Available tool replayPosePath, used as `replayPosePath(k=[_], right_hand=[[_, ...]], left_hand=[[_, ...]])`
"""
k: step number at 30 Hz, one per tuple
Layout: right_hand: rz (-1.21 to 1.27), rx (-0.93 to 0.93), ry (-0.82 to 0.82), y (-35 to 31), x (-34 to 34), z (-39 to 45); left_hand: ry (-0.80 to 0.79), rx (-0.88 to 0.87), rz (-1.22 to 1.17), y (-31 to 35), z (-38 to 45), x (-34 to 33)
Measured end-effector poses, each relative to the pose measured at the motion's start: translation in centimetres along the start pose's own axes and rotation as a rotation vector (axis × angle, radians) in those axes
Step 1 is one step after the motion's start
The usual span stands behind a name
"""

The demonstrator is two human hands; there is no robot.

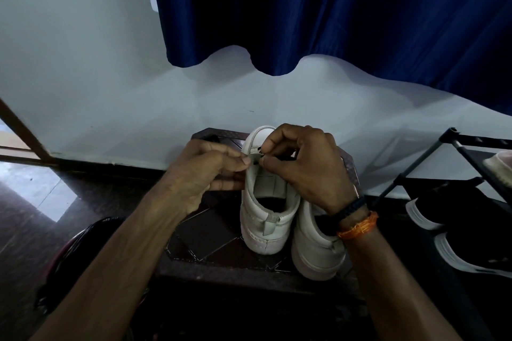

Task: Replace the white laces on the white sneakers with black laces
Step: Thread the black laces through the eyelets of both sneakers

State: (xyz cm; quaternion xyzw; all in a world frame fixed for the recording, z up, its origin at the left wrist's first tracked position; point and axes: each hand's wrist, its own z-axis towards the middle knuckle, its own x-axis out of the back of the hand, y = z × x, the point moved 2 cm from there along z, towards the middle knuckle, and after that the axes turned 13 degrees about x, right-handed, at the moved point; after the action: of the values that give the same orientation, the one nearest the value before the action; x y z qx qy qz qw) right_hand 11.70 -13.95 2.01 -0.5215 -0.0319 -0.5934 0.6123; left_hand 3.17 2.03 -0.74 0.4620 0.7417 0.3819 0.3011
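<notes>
Count, head view:

- 2 white leather low-top sneakers: left white sneaker [264,210], right white sneaker [315,252], side by side, heels toward camera.
- 2 bare hands: left hand [206,171], right hand [307,166], both at the left sneaker's eyelet area.
- 1 thin black lace [256,157], only a short bit showing between the fingertips.
- 1 dark patterned low stool [205,235] under the sneakers.
- 2 black shoes with white soles: [432,210] and [476,252].
- 1 black metal shoe rack [443,147].
- 2 wristbands on the right wrist: 1 black band [350,209], 1 orange thread band [358,225].
- 1 dark blue fabric curtain [332,8].
</notes>
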Motion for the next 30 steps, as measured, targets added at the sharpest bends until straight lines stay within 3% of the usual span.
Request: replayPosePath(k=[11, 20, 24, 30], right_hand=[[-0.258, 0.201, -0.032, -0.2, -0.8, -0.2], [-0.178, 0.047, 0.004, 0.0, 0.4, 0.1], [0.003, -0.064, -0.089, 0.4, 0.6, -0.1], [0.152, -0.066, -0.052, 0.2, 0.0, -0.1]], left_hand=[[-0.013, -0.004, 0.004, 0.0, 0.0, 0.0], [-0.01, -0.001, -0.009, 0.0, 0.0, 0.0], [-0.022, 0.017, -0.034, -0.1, 0.2, 0.1], [-0.038, 0.017, -0.037, -0.1, 0.2, 0.0]])
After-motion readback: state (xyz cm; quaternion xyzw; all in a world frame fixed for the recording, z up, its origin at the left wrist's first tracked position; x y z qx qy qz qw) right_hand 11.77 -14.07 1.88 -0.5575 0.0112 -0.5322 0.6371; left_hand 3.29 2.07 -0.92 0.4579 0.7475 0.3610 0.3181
